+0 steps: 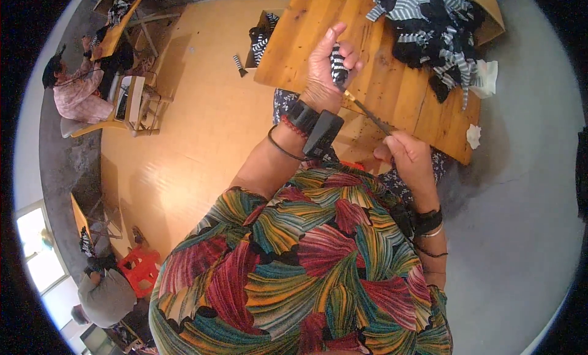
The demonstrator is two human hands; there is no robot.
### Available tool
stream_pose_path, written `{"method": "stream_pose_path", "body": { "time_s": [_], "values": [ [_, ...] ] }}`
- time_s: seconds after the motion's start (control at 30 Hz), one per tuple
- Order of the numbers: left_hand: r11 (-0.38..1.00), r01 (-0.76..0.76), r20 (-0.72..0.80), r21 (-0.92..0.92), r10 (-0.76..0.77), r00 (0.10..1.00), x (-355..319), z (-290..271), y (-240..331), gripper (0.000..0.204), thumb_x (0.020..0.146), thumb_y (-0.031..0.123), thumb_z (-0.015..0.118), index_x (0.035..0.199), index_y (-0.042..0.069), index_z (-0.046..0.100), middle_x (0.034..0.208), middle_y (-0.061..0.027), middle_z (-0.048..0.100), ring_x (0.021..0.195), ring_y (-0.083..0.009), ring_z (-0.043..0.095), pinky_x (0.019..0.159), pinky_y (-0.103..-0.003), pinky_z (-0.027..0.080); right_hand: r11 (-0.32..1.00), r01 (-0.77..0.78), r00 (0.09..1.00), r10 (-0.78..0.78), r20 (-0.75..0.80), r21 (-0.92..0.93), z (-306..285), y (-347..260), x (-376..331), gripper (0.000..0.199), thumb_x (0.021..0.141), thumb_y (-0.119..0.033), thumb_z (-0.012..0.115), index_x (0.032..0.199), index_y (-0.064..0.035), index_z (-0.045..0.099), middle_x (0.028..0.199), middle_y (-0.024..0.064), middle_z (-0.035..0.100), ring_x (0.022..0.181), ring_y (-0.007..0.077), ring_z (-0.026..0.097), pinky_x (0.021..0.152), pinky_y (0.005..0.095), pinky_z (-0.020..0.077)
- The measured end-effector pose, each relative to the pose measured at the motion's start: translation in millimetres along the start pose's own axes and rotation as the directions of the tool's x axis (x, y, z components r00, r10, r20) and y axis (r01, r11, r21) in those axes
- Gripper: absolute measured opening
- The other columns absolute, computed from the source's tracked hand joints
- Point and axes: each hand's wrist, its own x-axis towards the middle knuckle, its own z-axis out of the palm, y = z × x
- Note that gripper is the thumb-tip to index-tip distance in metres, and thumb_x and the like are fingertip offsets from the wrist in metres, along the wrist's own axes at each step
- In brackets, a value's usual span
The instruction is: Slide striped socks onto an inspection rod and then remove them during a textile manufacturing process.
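Note:
My left hand (321, 64) is closed around a small black-and-white striped fabric tube (337, 64), holding it upright over the near edge of the wooden table. In my right hand (411, 158), lower and to the right, is the end of a thin dark rod (370, 115). The rod slants up to the left, and its brass-coloured end meets the black bottom of the striped tube. Whether the tip goes inside cannot be seen. A pile of similar striped and black fabric pieces (422, 24) lies on the table's far right.
The wooden table (306, 24) has dark crumbs scattered on it. An open carton (490, 12) lies behind the pile, beside white plastic (486, 79). A box (249, 56) and a loose striped piece (239, 66) are on the floor. Two people sit at left, near a red stool (139, 269).

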Motion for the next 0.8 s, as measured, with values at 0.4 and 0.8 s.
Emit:
{"method": "stream_pose_path", "body": {
  "time_s": [0.4, 0.8],
  "values": [
    [0.995, -0.098, 0.041, 0.021, 0.097, 0.994, -2, 5, 6, 0.036, 0.082, 0.036, 0.054, 0.103, 0.007, 0.052, 0.059, 0.0011, 0.042, 0.047, -0.0115, 0.039, 0.055, -0.03, 0.037, 0.988, -0.088, 0.996, 0.088, 0.007, 0.127, -2, -5, -3, 0.028, 0.084, -0.018, 0.049, 0.066, 0.0014, 0.043, 0.053, 0.01, 0.032, 0.05, 0.0118, 0.032, 0.046, 0.0297, 0.0332],
    [0.978, -0.136, -0.063, 0.157, 0.147, 0.987, -9, 12, -5, 0.03, 0.08, 0.026, 0.058, 0.105, 0.011, 0.051, 0.059, 0.0011, 0.042, 0.049, -0.0135, 0.043, 0.058, -0.033, 0.043, 0.991, -0.089, 0.996, 0.091, -0.014, 0.1, 10, 2, 7, 0.026, 0.085, -0.018, 0.048, 0.068, 0.0017, 0.046, 0.054, 0.0105, 0.038, 0.051, 0.0133, 0.036, 0.049, 0.0299, 0.0354]
  ]
}}
